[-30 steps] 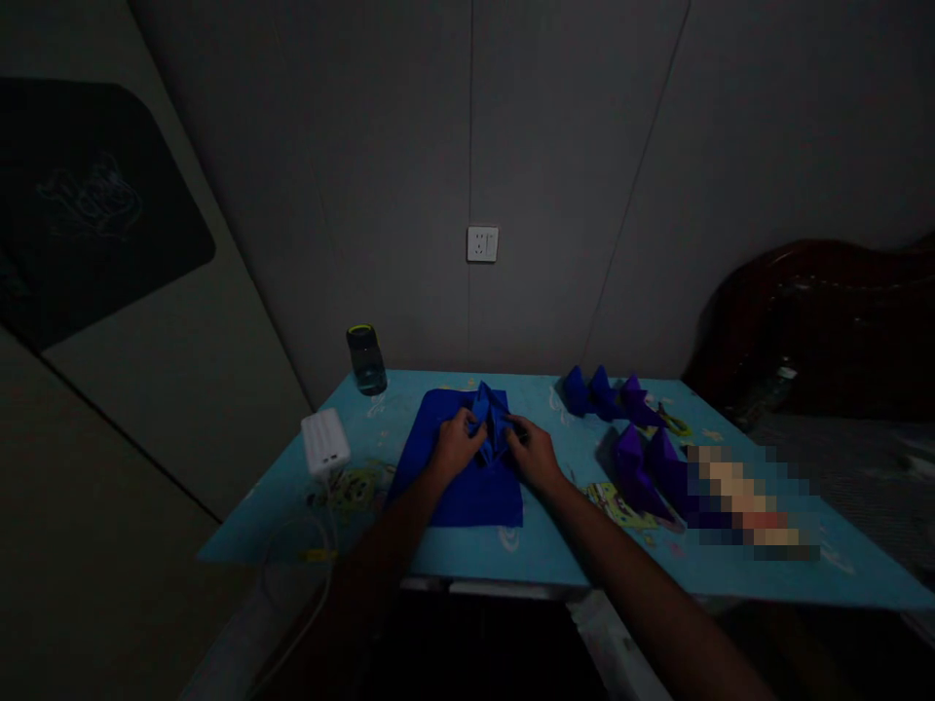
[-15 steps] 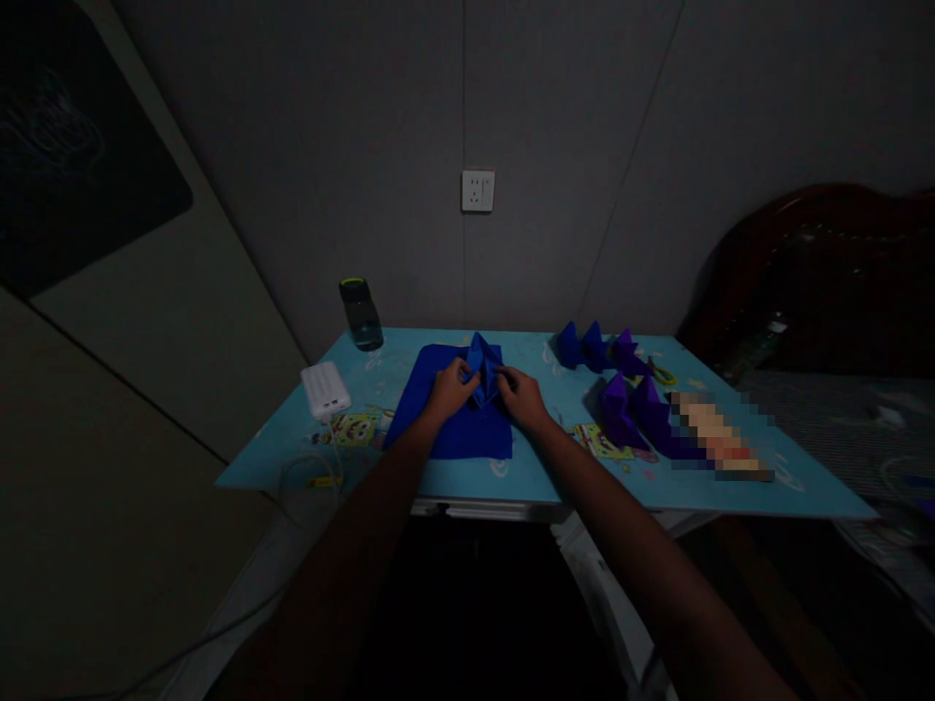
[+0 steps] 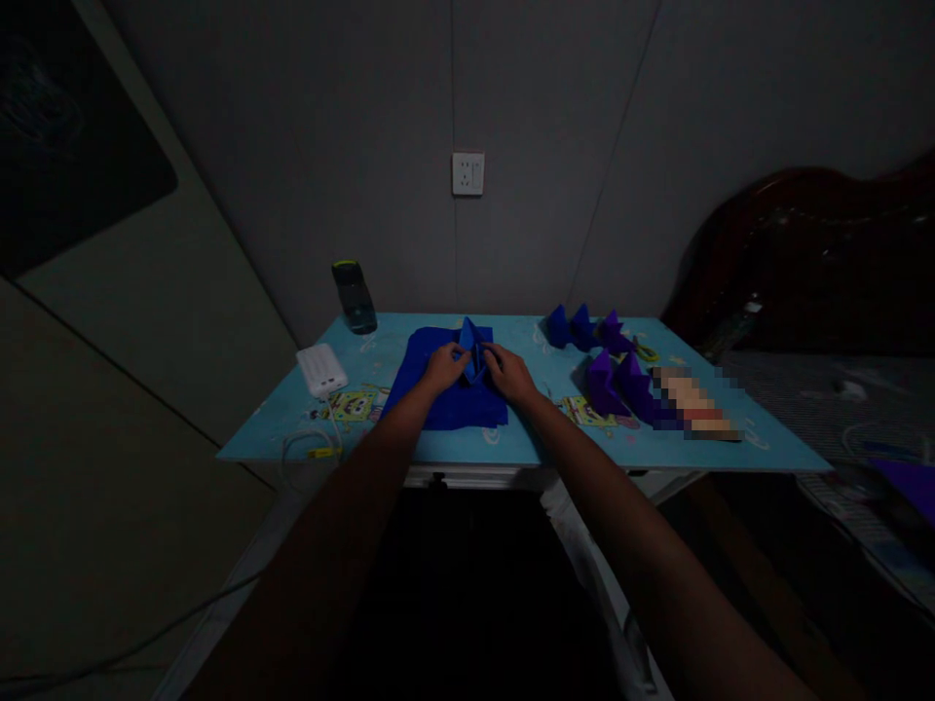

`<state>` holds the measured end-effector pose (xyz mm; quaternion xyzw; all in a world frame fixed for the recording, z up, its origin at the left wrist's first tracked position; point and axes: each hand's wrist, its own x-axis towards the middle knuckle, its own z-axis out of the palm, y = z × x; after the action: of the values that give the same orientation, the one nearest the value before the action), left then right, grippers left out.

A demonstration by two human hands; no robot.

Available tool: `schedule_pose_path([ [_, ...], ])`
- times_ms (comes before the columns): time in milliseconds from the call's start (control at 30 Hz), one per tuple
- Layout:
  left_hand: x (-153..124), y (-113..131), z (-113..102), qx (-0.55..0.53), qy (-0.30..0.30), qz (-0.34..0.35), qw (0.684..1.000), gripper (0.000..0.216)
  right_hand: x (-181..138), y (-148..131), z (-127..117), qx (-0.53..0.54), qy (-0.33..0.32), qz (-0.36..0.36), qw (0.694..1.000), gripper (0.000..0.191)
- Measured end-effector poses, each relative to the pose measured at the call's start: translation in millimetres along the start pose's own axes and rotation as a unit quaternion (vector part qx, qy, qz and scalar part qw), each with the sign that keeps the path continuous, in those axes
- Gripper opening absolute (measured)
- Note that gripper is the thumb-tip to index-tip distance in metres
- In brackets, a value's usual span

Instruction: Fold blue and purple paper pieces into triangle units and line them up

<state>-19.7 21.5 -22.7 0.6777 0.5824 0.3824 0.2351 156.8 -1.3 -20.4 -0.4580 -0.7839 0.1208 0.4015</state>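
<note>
A folded blue paper boat (image 3: 468,337) stands over blue paper sheets (image 3: 453,410) on the table. My left hand (image 3: 446,368) is closed on the boat's left side, the thumb and fingers pinching its edge. On the other side my right hand (image 3: 508,372) grips the boat's right edge, fingers bent over it. The boat's middle is spread into a narrow pocket between the hands. Part of its lower body is hidden by my fingers.
A dark water bottle (image 3: 355,300) and a white power bank (image 3: 321,370) with a cable are at left. On the right sit blue boats (image 3: 559,327), purple boats (image 3: 603,382), green-handled scissors (image 3: 644,351) and a blurred phone-like object (image 3: 693,401). The table (image 3: 438,449) has a light blue cover.
The view has tilted and shifted slightly, so everything sits higher in the picture. Both hands stay on the paper boat, whose opening looks narrower, with the right fingers further over its edge.
</note>
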Motion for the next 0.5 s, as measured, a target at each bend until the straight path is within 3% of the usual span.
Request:
schedule_pose_path([
  [167, -2.2, 3.3, -13.8, -0.035, -0.013, 0.011, 0.999, 0.031, -0.4, -2.2, 0.1, -0.01, 0.004, 0.01, 1.0, 0.04],
  [333, -16.7, 10.3, -33.7, -0.085, 0.042, 0.003, 0.996, 0.026, -2.3, 0.3, -1.2, -0.025, 0.016, 0.046, 0.998, 0.046],
  [500, -53.6, 16.3, -55.4, -0.13, 0.096, -0.004, 0.987, 0.029, -5.0, 0.0, -2.9, -0.023, 0.009, 0.054, 0.998, 0.042],
])
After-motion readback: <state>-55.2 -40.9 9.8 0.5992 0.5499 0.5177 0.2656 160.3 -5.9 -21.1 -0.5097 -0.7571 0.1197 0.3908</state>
